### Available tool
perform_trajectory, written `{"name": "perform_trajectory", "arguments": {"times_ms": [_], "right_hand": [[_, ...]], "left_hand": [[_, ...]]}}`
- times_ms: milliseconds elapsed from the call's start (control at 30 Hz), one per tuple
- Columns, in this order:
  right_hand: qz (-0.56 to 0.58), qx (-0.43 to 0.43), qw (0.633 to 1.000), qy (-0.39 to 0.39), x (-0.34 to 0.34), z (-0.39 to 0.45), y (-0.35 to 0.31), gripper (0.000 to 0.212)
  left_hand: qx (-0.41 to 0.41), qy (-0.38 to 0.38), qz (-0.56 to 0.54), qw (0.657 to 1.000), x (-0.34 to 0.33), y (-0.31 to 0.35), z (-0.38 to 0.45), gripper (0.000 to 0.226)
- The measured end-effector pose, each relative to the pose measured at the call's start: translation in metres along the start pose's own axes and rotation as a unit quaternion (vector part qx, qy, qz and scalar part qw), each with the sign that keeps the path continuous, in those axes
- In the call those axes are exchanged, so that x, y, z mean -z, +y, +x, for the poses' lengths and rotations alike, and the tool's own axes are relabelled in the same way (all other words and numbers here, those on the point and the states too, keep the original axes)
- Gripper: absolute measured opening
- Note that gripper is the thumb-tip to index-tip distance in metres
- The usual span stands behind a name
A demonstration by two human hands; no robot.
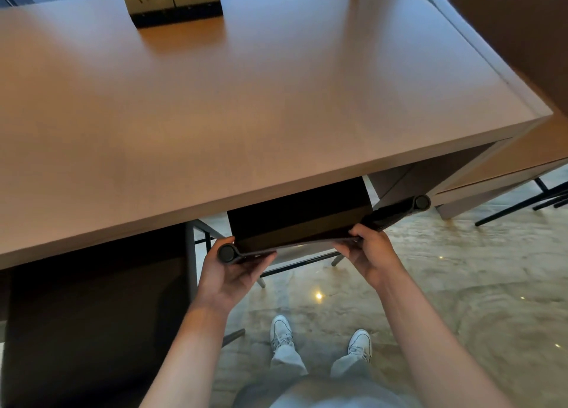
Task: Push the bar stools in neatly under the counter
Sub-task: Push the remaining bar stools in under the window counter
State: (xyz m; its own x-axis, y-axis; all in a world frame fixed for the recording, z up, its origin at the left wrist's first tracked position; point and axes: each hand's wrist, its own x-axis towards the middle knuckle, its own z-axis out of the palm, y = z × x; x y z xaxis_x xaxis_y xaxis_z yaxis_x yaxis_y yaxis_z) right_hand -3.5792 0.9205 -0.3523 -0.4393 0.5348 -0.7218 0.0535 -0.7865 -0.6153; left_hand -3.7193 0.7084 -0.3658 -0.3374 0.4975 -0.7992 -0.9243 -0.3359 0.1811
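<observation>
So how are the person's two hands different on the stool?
The left hand grips the stool at the rounded end of its back, by the black cap; the right hand grips further along the top edge, short of the other cap. The left hand sits lower in the picture, the right hand higher and nearer the counter. Both hands curl around the same stool back, whose seat is already partly under the counter.

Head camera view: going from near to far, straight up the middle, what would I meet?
White shoes on the floor → the hands, left hand and right hand, gripping the bar stool's back edge → bar stool partly under the counter → counter → socket box at its far side.
</observation>
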Motion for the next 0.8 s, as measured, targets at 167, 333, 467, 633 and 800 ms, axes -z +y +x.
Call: {"name": "perform_trajectory", "arguments": {"times_ms": [167, 333, 467, 633, 800], "right_hand": [[-0.008, -0.023, 1.000, -0.010, 0.005, 0.002, 0.000, 0.025], [-0.047, -0.025, 0.999, 0.008, 0.014, 0.000, -0.006, 0.029], [-0.021, -0.010, 1.000, 0.008, 0.023, 0.000, -0.021, 0.027], [-0.078, -0.027, 0.997, -0.008, 0.028, 0.004, -0.039, 0.029], [-0.099, -0.044, 0.994, -0.006, 0.037, 0.012, -0.044, 0.033]], "left_hand": [[-0.003, 0.022, 0.001, 1.000, 0.001, -0.011, -0.006, 0.069], [-0.096, 0.078, -0.105, 0.987, -0.008, -0.063, -0.018, 0.077], [-0.158, 0.105, -0.086, 0.978, -0.029, -0.085, -0.024, 0.073], [-0.205, 0.134, 0.005, 0.970, -0.055, -0.099, -0.028, 0.064], [-0.193, 0.171, 0.120, 0.959, -0.077, -0.111, -0.016, 0.064]]}}
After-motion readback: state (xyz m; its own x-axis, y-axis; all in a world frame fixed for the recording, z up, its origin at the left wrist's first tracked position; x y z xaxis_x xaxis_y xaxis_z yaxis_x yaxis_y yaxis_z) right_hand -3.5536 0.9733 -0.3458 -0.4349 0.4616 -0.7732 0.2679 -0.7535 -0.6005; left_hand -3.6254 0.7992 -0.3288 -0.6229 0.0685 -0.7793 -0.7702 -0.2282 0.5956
